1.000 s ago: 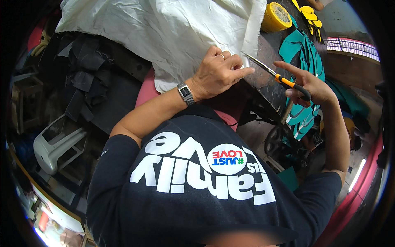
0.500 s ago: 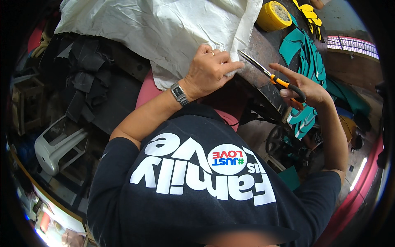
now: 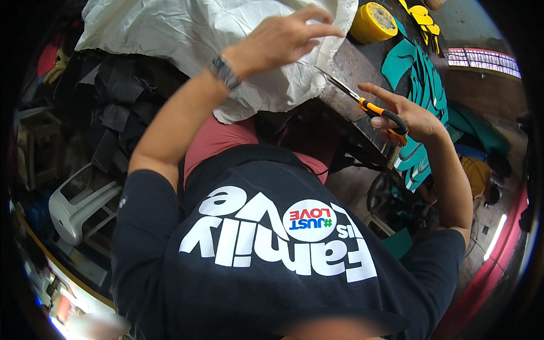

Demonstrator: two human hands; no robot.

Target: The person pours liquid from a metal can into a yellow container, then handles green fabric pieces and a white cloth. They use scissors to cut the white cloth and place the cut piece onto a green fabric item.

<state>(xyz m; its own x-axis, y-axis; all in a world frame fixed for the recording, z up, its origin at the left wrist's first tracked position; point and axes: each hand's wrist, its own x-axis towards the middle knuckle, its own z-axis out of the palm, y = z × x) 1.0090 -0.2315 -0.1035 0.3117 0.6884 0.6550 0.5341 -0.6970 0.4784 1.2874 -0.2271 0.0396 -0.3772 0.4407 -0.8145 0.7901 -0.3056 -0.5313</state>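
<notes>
White cloth (image 3: 187,42) is draped over the dark worktable (image 3: 352,68), its creased near corner hanging past the edge. Over its right part hovers my left hand (image 3: 283,39), its fingers apart and pointing right toward the cloth's folded right edge. I see nothing held in it. My right hand (image 3: 412,118), to the right of the cloth, holds scissors (image 3: 368,106) with orange and black handles by their loops, index finger stretched out. The blades look nearly closed, and their tips point up and left at the cloth's right edge.
A yellow tub (image 3: 367,24) stands on the table behind the scissors. Teal cut pieces (image 3: 416,73) lie fanned along the right side, with yellow cut pieces (image 3: 422,17) beyond. Black scraps (image 3: 116,96) pile up at left, above a white plastic stool (image 3: 76,207).
My left hand has let go of the cloth's near corner and moved up and away from me, its fingers spreading. The scissors have shifted slightly left and down with my right hand.
</notes>
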